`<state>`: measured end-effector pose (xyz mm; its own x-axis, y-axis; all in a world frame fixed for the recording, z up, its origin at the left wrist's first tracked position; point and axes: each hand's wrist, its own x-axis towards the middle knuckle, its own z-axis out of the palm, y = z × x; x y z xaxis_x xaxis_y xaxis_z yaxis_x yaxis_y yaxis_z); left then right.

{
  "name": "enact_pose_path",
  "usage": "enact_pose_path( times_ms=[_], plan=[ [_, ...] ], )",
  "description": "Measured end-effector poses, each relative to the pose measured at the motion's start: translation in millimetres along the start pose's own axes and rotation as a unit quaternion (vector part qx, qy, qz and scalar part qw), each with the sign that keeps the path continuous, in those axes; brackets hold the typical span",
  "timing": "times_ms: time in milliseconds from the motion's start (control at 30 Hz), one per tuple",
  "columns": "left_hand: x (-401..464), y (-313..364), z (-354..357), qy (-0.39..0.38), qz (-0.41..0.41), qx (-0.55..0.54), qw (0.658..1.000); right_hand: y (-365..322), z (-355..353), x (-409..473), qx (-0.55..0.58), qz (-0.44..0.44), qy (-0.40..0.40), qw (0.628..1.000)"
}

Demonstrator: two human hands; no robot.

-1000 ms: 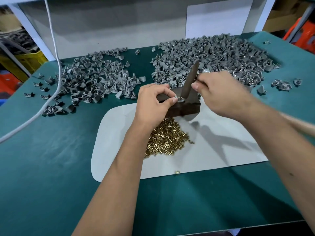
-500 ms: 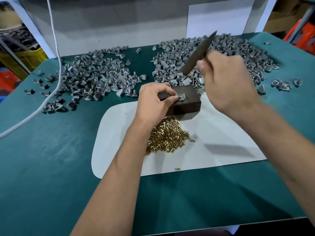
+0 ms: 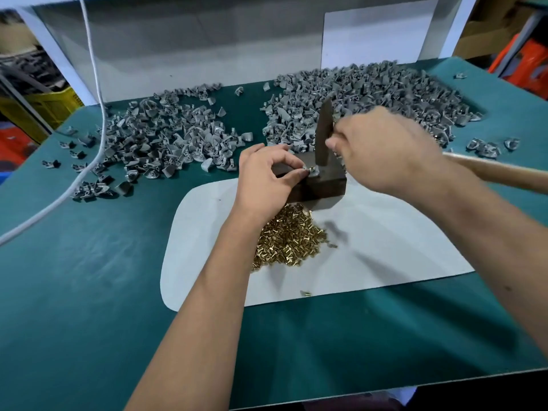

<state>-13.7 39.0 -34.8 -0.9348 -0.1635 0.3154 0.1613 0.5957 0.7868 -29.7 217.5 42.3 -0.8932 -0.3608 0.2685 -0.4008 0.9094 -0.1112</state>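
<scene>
A dark wooden block stands at the far edge of a white sheet. My left hand pinches a small grey part on top of the block. My right hand grips a hammer: its dark head stands upright with its lower end on the part, and the wooden handle sticks out to the right. The right hand is blurred. A heap of small brass rivets lies on the sheet just in front of the block.
Two spreads of grey plastic parts lie on the green table: a left pile and a larger right pile. A white cable hangs down at the left. A white back wall closes the far side. One loose rivet lies near the sheet's front edge.
The hammer was down on the block a second ago, rose up and back half a second ago, and has come down onto the part again. My left hand has stayed in place.
</scene>
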Motion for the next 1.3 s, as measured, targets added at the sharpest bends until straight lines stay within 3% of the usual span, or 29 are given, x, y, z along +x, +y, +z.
enact_pose_path(
  times_ms=[100,200,267,400,433,533,567,600,700,733,867,1100,1300],
  plan=[
    [0,0,-1,0.003,0.02,0.003,1.0,-4,0,-7,0.073,0.0,0.113,0.991],
    [-1,0,-2,-0.002,0.03,0.001,1.0,-14,12,-15,0.02,-0.013,0.002,1.0],
    [0,1,-2,0.0,0.007,0.006,1.0,-11,5,-8,0.004,-0.013,-0.014,1.0],
    [1,0,-1,-0.001,-0.005,-0.002,1.0,-5,0,-6,0.105,-0.018,0.16,0.981],
    [1,0,-1,0.0,-0.001,0.003,1.0,-7,5,-8,0.102,-0.017,0.144,0.984],
    [1,1,-2,-0.001,-0.003,0.008,1.0,-10,13,-11,0.027,0.007,-0.017,0.999],
    [0,0,-1,-0.005,-0.006,-0.001,1.0,-7,9,-9,0.016,0.008,-0.027,0.999],
    [0,-1,-1,-0.008,-0.006,-0.011,1.0,-4,4,-6,0.019,0.007,-0.014,1.0],
    [-1,-3,0,-0.012,0.002,-0.025,1.0,-1,0,-5,0.1,-0.001,0.144,0.985],
    [0,-4,0,-0.011,0.002,-0.028,1.0,-4,2,-6,0.11,-0.001,0.152,0.982],
    [1,-6,1,-0.017,-0.011,-0.041,0.999,-5,19,-12,0.062,0.012,-0.015,0.998],
    [-3,2,-1,0.001,-0.024,0.002,1.0,29,11,-7,0.093,0.02,0.011,0.995],
    [-7,7,-5,-0.039,-0.032,-0.031,0.998,54,15,-21,0.037,0.111,-0.084,0.99]
  ],
)
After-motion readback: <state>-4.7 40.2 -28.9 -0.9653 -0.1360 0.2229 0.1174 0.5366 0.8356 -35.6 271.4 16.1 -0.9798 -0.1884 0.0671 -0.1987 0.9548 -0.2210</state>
